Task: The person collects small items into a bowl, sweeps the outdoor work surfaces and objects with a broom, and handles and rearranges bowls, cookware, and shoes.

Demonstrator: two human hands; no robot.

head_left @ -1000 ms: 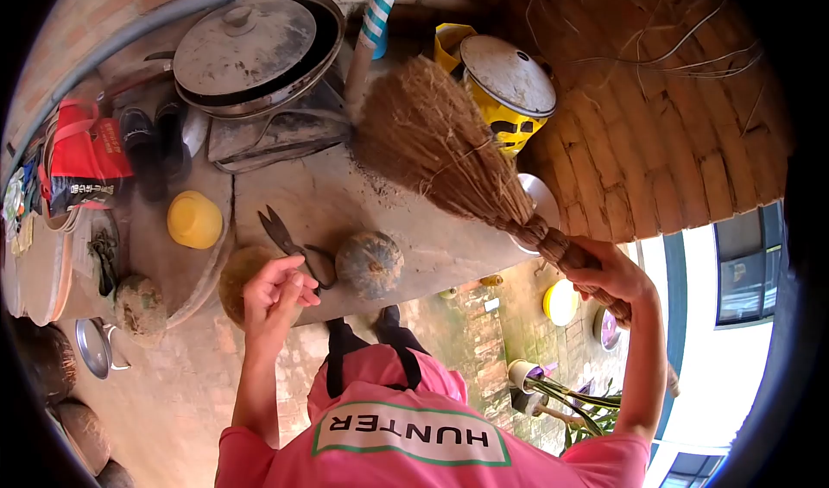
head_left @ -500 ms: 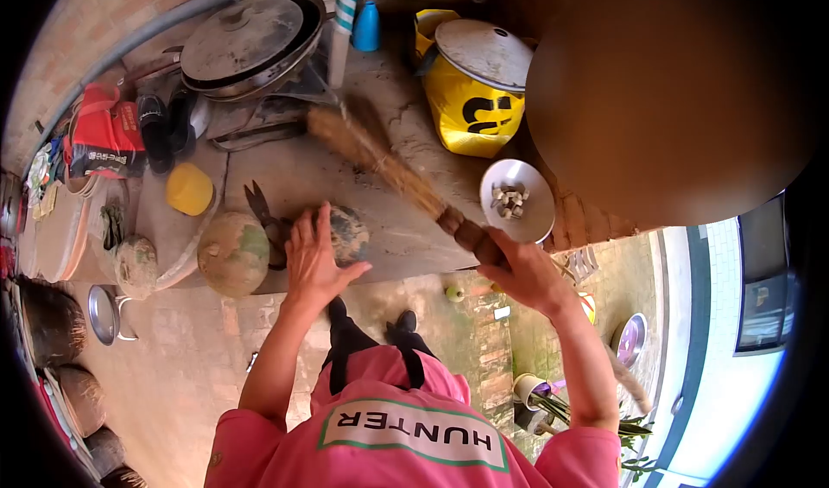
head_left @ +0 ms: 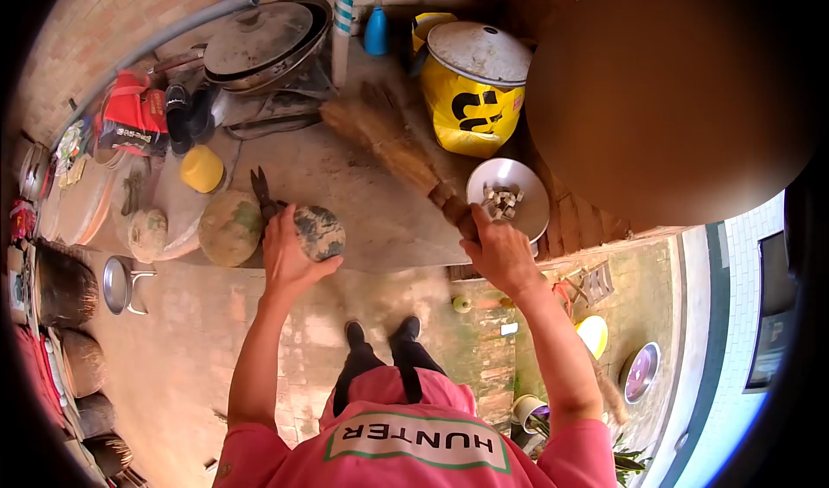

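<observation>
While right hand (head_left: 503,253) clasps broom (head_left: 397,157), spread left hand (head_left: 291,261) touches gourd (head_left: 320,231).

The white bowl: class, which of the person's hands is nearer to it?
Right. The right hand grips the broom beside the white bowl; the left hand is farther off, at the mottled gourd.

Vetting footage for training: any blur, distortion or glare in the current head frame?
Head view, centre: brown straw broom looks smeared at its bristles; head view, upper right: large round brown blur, source unclear; head view, far right: white tiled wall bows, glaring near its bottom.
</observation>
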